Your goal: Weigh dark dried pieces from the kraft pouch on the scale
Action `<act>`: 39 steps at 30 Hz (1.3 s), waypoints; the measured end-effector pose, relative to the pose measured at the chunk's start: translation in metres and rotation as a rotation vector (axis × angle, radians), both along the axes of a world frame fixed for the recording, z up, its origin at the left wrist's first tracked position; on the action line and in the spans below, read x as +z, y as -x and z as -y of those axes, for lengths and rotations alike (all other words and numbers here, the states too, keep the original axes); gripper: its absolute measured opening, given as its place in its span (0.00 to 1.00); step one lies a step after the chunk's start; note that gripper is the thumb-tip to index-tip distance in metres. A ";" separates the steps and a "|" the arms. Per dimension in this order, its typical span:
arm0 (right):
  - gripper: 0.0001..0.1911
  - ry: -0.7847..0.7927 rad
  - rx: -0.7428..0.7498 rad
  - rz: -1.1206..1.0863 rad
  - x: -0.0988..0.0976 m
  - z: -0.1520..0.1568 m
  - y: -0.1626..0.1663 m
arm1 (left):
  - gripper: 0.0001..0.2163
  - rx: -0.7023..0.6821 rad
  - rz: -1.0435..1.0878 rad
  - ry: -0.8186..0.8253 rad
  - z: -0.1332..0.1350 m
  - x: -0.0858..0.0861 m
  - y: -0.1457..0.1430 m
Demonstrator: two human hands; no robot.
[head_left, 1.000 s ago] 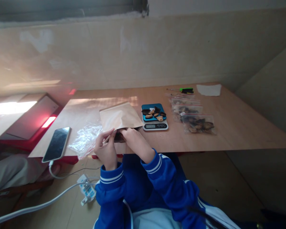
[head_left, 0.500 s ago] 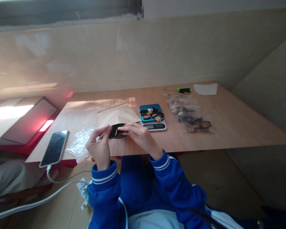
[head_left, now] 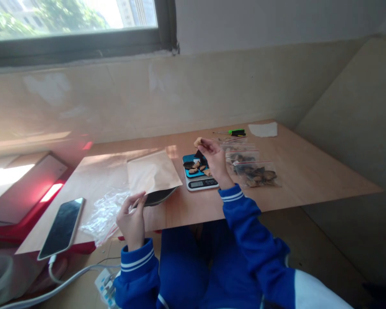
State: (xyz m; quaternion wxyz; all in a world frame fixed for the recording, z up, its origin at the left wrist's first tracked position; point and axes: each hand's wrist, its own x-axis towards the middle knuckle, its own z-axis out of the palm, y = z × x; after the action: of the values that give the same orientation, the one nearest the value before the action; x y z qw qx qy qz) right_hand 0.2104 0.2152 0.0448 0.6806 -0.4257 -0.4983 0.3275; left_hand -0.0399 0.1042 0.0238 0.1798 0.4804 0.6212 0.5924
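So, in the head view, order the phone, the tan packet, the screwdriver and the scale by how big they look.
1. Tan packet
2. Phone and scale, too alike to rank
3. Screwdriver, clearly smallest

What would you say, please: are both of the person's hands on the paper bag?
No, the left hand holds the paper bag, but the right hand holds a tan piece.

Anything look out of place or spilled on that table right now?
Nothing looks spilled. The phone sits oddly: its near end seems to jut past the front edge of the table, white cable hanging from it. The crumpled clear plastic also appears to overhang that edge.
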 end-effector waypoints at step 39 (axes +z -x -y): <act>0.14 0.239 -0.172 0.761 -0.025 0.001 -0.077 | 0.20 0.044 -0.431 0.066 0.009 -0.047 0.070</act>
State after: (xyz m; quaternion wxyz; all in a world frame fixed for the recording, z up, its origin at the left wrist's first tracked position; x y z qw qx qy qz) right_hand 0.2875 0.2146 0.0201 0.4181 -0.6328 -0.6356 0.1440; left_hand -0.1096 0.0954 -0.0229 0.0454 0.5762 0.6746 0.4592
